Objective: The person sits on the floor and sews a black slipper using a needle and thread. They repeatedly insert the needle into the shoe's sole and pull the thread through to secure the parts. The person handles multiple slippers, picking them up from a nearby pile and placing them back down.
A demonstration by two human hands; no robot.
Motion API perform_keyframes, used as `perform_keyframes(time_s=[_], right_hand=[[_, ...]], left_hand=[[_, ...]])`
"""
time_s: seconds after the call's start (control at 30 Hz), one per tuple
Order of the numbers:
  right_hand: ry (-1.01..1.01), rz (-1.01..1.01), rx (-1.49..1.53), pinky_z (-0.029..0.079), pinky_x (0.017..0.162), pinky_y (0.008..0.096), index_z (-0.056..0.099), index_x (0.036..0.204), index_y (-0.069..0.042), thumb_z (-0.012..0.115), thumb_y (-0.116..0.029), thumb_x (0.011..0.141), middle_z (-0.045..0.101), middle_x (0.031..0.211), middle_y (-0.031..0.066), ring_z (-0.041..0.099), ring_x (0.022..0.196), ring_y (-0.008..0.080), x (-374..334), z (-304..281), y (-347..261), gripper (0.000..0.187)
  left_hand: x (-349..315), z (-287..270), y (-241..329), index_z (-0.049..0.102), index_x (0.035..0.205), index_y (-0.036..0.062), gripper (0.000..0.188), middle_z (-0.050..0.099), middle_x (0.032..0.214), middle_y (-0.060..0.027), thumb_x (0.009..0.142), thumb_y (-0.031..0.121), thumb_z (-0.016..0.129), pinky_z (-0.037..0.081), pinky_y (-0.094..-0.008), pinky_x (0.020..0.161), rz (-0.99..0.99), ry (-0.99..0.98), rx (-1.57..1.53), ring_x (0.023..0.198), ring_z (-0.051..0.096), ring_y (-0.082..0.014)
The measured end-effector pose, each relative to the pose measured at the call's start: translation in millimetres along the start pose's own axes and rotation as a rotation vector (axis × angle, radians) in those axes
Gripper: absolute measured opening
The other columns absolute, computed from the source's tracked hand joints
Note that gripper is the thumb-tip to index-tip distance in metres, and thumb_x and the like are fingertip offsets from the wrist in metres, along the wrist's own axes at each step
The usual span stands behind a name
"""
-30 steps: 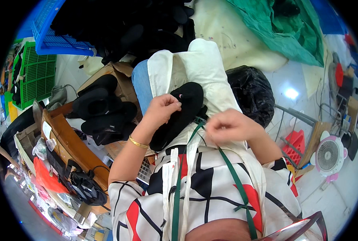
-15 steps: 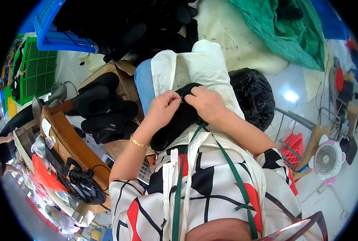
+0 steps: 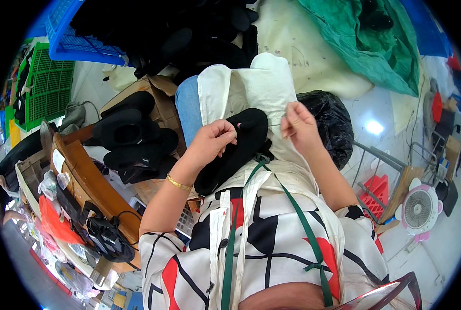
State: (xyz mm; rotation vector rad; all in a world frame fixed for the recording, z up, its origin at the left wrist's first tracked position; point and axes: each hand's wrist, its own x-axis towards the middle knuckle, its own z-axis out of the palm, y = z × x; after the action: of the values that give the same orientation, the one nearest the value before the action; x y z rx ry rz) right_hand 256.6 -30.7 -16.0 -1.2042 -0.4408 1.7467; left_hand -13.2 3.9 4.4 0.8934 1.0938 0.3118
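A black shoe [image 3: 235, 147] lies slantwise across the person's lap on a white apron [image 3: 272, 77], its upper end near the middle of the apron and its lower end near the waist, toward the left edge. A small red-and-white mark shows near its upper end. The left hand [image 3: 217, 138] rests against the shoe's left side, thumb and fingers drawn together; whether they pinch the edge cannot be told. The right hand [image 3: 298, 124] is apart from the shoe, just beyond its right side, with its fingertips clamped on a thin dark strand [image 3: 275, 124] that reaches toward the shoe.

To the left, more black shoes [image 3: 124, 132] are heaped by the far end of a wooden counter [image 3: 93, 188], beside a cardboard box [image 3: 160, 98]. A black plastic bag [image 3: 326, 126] stands just right of the apron. Beyond the lap, near a blue crate [image 3: 78, 47], lies a large dark pile [image 3: 184, 36].
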Motion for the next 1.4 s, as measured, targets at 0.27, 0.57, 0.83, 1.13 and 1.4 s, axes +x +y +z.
perform_keyframes(time_s=[0.27,0.57,0.83,1.13,1.4], right_hand=[[0.239,-0.056,0.173,0.042,0.052,0.0254,0.055,0.101,-0.010,0.057,-0.019,0.100,0.054,0.071,0.0006,0.050,0.057,0.0110,-0.7,-43.4,3.6,0.009],[0.097,-0.159,0.033,0.041,0.050,0.0241,0.051,0.096,-0.007,0.055,-0.013,0.100,0.052,0.066,0.0020,0.049,0.054,0.0110,-12.3,-11.3,-22.3,0.009],[-0.168,-0.314,-0.256,0.043,0.056,0.0215,0.051,0.097,-0.005,0.054,-0.011,0.101,0.056,0.071,0.0019,0.051,0.059,0.0076,-45.7,29.7,-44.9,0.008],[-0.061,-0.450,-0.147,0.038,0.050,0.0211,0.052,0.098,-0.005,0.053,-0.011,0.102,0.053,0.069,-0.0006,0.046,0.055,0.0062,-41.0,18.6,-74.3,0.007],[0.050,-0.603,-0.185,0.045,0.055,0.0232,0.055,0.101,-0.006,0.055,-0.008,0.100,0.054,0.071,-0.0011,0.053,0.059,0.0081,-36.8,7.8,-102.3,0.002]], left_hand=[[-7.0,16.6,-5.7,0.064,0.092,0.0049,0.012,0.065,0.078,-0.0065,0.096,0.015,0.060,0.048,-0.0302,0.057,0.358,0.185,0.600,0.064,0.060,-0.0185],[-2.6,21.6,3.4,0.063,0.080,0.0140,0.005,0.055,0.063,-0.0043,0.084,0.017,0.064,0.048,-0.0388,0.050,0.866,0.394,1.351,0.061,0.061,-0.0242],[4.7,19.3,10.1,0.065,0.080,0.0123,0.012,0.061,0.063,-0.0069,0.087,0.022,0.065,0.050,-0.0432,0.052,0.763,0.339,1.283,0.062,0.064,-0.0297],[10.2,24.4,15.0,0.064,0.086,0.0108,0.006,0.056,0.086,-0.0058,0.081,0.014,0.063,0.052,-0.0378,0.065,0.837,0.262,1.393,0.085,0.059,-0.0251],[10.0,21.8,11.5,0.065,0.084,0.0097,0.007,0.059,0.087,-0.0062,0.084,0.016,0.065,0.053,-0.0392,0.069,0.726,0.286,1.320,0.087,0.060,-0.0267]])
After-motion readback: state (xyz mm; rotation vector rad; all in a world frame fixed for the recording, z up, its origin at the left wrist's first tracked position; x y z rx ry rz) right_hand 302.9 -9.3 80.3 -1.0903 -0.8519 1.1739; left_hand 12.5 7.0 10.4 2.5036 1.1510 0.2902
